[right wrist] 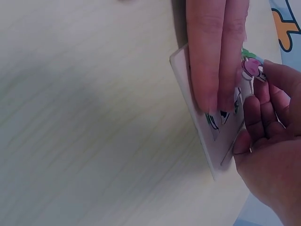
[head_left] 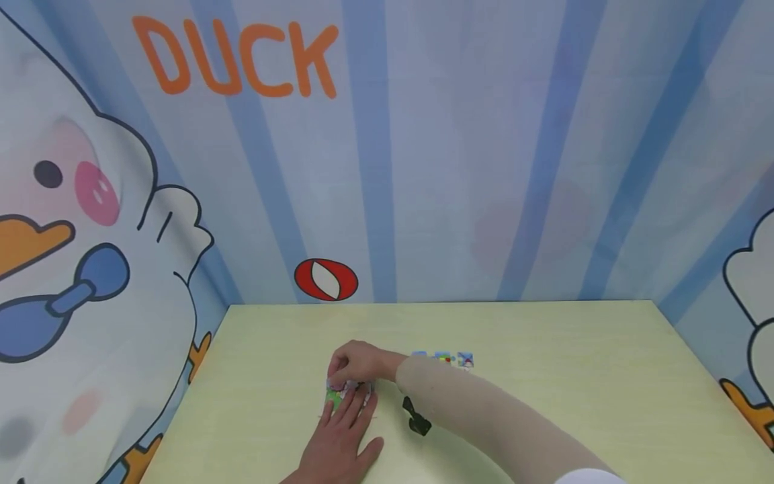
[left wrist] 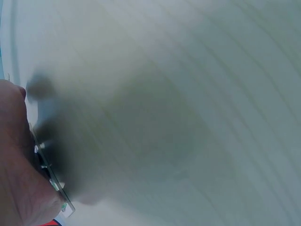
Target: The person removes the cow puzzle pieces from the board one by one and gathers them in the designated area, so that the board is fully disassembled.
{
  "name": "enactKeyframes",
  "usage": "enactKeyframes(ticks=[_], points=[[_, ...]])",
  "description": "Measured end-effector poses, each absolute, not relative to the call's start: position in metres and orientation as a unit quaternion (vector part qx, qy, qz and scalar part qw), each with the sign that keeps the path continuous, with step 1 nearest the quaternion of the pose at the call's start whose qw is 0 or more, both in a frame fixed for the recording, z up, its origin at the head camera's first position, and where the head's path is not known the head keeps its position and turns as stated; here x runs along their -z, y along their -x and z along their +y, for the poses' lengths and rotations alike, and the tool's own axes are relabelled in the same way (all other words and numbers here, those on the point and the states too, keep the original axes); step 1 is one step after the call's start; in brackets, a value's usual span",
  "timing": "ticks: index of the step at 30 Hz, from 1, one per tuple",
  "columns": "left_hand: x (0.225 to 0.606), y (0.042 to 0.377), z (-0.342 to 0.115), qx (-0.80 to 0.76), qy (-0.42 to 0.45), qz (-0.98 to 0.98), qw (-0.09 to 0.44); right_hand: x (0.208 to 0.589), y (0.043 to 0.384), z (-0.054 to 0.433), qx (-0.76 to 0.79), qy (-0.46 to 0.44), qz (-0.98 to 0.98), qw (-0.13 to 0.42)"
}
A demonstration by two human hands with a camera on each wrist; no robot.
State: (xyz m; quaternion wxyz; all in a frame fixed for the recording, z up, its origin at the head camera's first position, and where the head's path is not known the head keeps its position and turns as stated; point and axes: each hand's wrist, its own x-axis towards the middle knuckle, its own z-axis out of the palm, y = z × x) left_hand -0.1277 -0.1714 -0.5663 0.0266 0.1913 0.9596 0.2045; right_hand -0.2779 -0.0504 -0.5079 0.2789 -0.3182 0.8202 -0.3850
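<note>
A small white-edged puzzle board (right wrist: 214,155) with a colourful picture lies on the table under both hands. My left hand (head_left: 340,440) rests on it with fingers stretched out; in the right wrist view two of its fingers (right wrist: 205,52) press flat over the picture. At the board's far edge, my right hand (head_left: 361,361) pinches a puzzle piece (right wrist: 251,68) with a pink and green print between thumb and fingers. From the left wrist, only part of the left hand (left wrist: 21,165) and the board's thin edge (left wrist: 54,181) show.
Several small puzzle pieces (head_left: 443,357) lie in a row behind the right forearm. A small black object (head_left: 416,418) shows beside the right sleeve (head_left: 478,403). The pale table (head_left: 605,376) ends at a blue striped curtain (head_left: 447,168) with duck prints.
</note>
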Motion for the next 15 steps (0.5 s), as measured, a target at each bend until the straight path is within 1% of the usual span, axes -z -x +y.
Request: enactKeyframes(ticks=[6, 10, 15], points=[[0.567, 0.128, -0.17, -0.21, -0.199, 0.957, 0.007, 0.503, 0.281, -0.049, 0.394, 0.315, 0.821, 0.268], [0.566, 0.127, -0.17, -0.207, -0.192, 0.959, 0.015, 0.496, 0.287, -0.046, 0.395, 0.314, 0.824, 0.256], [0.567, 0.127, -0.17, -0.206, -0.196, 0.959, 0.003, 0.485, 0.296, -0.033, 0.41, 0.326, 0.809, 0.265]])
